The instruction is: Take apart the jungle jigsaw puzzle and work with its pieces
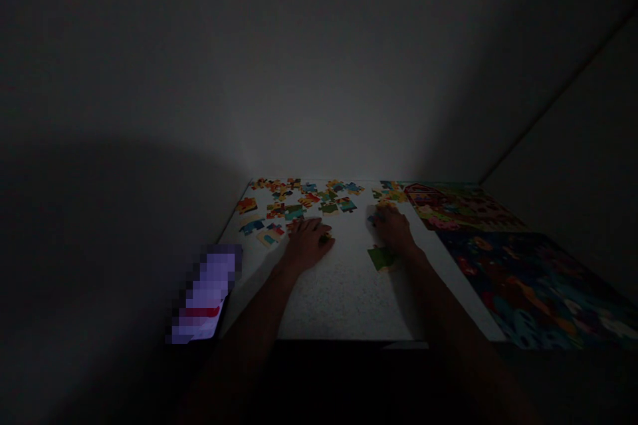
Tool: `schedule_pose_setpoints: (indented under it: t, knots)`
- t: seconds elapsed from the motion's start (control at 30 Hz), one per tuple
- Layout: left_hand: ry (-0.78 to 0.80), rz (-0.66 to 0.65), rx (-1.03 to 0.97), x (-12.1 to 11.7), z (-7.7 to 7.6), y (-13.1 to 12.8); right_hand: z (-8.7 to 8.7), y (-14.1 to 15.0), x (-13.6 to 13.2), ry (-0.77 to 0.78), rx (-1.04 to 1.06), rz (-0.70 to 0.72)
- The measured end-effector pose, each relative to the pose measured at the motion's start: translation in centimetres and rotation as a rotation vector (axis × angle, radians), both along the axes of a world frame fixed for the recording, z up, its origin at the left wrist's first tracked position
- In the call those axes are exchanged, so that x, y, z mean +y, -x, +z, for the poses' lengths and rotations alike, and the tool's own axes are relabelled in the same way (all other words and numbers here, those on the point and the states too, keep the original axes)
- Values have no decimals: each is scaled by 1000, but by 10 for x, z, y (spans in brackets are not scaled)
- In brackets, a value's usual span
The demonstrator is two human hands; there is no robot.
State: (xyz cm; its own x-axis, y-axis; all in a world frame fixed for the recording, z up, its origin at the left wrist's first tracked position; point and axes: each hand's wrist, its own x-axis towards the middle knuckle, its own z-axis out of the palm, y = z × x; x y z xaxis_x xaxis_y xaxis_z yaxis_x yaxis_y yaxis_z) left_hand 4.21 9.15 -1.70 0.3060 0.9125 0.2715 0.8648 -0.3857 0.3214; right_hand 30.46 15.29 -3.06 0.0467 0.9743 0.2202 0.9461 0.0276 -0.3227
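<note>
your left hand (309, 242) lay low over the table, palm down, with its fingers bent and spread; you could not tell whether it grasped anything. a red-and-orange piece (292, 226) showed just beside its fingers, and a small dark piece (325, 237) was partly visible next to your thumb. your right hand (393, 229) was lowered with its fingers curled, and it covered too much in the dimness to tell if they pinched a piece or only rested there. a pale and blue piece (373, 216) showed at the left side of those fingers, while a green piece (380, 257) lay nearer to you, just below that hand and partly hidden by it.

the other puzzle pieces (295, 212) were scattered face up beyond and to the left of your left hand, with a smaller cluster (393, 194) just past your right fingertips. between your hands the surface was bare.

the table (343, 305) was white and faintly speckled, its far edge against a plain grey wall (323, 93). to your right lay a farm picture (448, 208) with a red barn, and nearer you a dark blue picture (533, 289). a glowing purple screen (209, 285), blurred into blocks, sat at the left edge. the room was dim, and shadows darkened both sides.
</note>
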Motion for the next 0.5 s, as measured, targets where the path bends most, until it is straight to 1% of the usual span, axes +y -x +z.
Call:
schedule_pose_setpoints:
  t: [0.07, 0.1, 0.17, 0.27, 0.37, 0.43, 0.5]
  knots:
    - [-20, 66, 1, 1, -1, 0, 3, 7, 0, -20, -1, 21]
    - [-32, 99, 3, 1, -2, -1, 4, 13, 0, -32, -3, 62]
    - [-52, 163, 7, 3, -2, -2, 5, 27, 0, -41, -6, 186]
    - [-58, 265, 5, 6, -2, -2, 4, 46, -2, 9, -4, 341]
    - [-41, 352, 4, 10, -2, -2, 7, 56, -5, 60, 3, 391]
    - [-34, 384, 7, 11, -2, -1, 12, 58, -10, 59, 37, 457]
    - [-33, 379, 7, 11, -2, -1, 17, 58, -16, 54, 139, 590]
